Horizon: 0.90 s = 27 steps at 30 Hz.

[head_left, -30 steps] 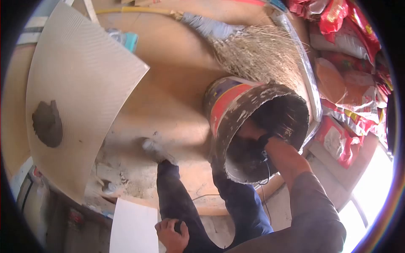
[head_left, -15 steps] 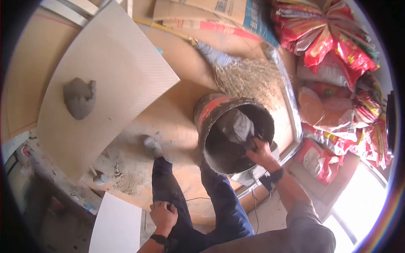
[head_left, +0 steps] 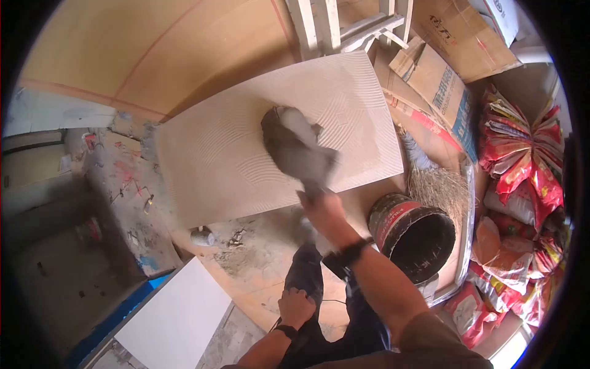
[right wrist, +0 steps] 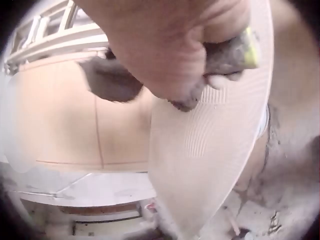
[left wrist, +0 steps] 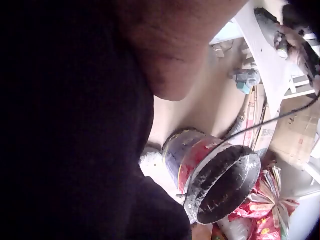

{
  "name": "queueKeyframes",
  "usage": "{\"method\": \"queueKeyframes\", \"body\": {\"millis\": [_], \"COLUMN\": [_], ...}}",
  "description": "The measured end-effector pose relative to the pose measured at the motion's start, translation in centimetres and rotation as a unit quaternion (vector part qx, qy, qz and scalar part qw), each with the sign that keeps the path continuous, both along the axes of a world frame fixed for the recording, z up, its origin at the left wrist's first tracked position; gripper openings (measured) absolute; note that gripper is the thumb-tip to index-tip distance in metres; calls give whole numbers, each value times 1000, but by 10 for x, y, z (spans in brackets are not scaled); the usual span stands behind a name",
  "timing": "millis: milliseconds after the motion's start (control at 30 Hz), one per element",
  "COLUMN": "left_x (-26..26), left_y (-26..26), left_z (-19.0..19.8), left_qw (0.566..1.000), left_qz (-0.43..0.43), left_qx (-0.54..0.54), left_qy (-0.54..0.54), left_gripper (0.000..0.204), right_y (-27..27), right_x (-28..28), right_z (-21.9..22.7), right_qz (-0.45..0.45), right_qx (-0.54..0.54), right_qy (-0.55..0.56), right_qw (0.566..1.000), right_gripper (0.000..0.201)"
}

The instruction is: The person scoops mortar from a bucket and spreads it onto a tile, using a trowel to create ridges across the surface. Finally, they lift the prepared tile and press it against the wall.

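Observation:
My right hand point(head_left: 326, 215) grips the handle of a trowel point(head_left: 313, 163) heaped with grey mortar, held over a pale board point(head_left: 227, 160) with combed ridges. In the right wrist view the fingers of the right hand point(right wrist: 175, 50) curl round the dark handle point(right wrist: 232, 54), and some grey mortar point(right wrist: 112, 80) shows beyond. Where the mortar on the trowel ends and that on the board begins, I cannot tell. My left hand point(head_left: 296, 307) rests on the knee of a dark trouser leg point(head_left: 304, 270), fingers loosely bent, holding nothing.
A mortar-crusted bucket point(head_left: 388, 229) lies tipped, its mouth facing me, right of the legs. Behind it are a straw broom point(head_left: 437, 187) and cardboard boxes point(head_left: 452, 92). Red bags point(head_left: 519, 154) pile up at the right. A white panel point(head_left: 175, 313) lies at the lower left.
The right hand has come out of the bucket with mortar on the trowel and moved left over the board. The head view has swung left. The left hand stays on the knee.

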<state>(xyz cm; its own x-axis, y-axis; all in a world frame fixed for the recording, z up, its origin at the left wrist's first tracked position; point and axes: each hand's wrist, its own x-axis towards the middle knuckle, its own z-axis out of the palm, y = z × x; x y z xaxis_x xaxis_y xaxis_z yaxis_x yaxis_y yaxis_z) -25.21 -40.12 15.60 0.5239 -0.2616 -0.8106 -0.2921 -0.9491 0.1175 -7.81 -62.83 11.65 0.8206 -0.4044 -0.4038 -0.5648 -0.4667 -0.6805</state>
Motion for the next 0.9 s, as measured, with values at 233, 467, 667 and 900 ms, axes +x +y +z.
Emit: {"method": "queueKeyframes", "body": {"millis": [233,467,667,900], "left_x": [21,31,20,-10], "left_y": [12,-2,-19,-2], "left_z": [-1,0,-2,-12], "left_qw": [998,999,998,992], "left_qz": [50,21,-54,-112], "left_qx": [-3,-26,-6,-53], "left_qy": [22,18,15,-15], "left_gripper": [31,27,27,17], "right_y": [-14,-102,-180,-239], "right_x": [-26,-269,-423,-444], "right_z": [84,199,61,-148], "right_qz": [-1,-139,-28,53], "right_qx": [50,-10,-93,-80], "right_qy": [-99,237,386,415], "right_qw": [994,961,917,905], "right_gripper": [39,36,27,17]}}
